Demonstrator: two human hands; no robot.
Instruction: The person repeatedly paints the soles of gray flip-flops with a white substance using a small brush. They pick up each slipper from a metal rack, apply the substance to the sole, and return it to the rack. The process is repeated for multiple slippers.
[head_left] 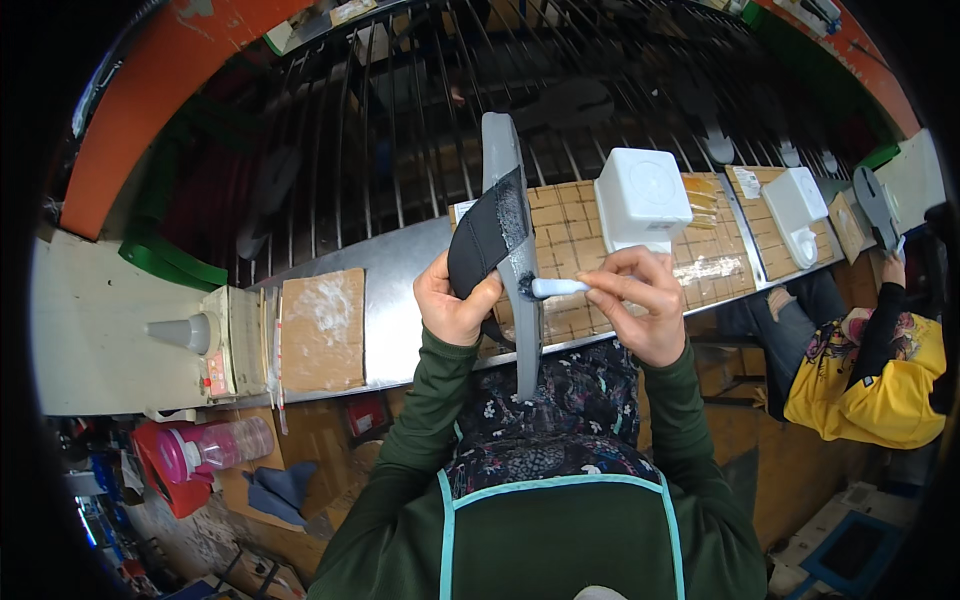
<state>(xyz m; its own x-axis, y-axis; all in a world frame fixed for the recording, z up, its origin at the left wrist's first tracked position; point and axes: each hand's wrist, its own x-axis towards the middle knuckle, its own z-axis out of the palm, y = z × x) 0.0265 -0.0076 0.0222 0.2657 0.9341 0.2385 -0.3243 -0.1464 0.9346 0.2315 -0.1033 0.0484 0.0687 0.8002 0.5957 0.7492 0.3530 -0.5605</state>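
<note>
My left hand (452,300) grips a black shoe upper (487,235) that sits on a grey shoe last (503,160), held upright in front of me. My right hand (640,300) holds a small brush with a white handle (558,288); its dark tip touches the side of the upper near the grey sole edge. Both hands are above a steel bench (400,270) covered on the right by a brown gridded cardboard sheet (570,215).
A white square container (642,198) stands just beyond my right hand. A bare cardboard pad (322,330) and a white machine with a cone (190,333) lie to the left. A metal bar rack (450,100) runs behind the bench. A person in yellow (880,370) works at the right.
</note>
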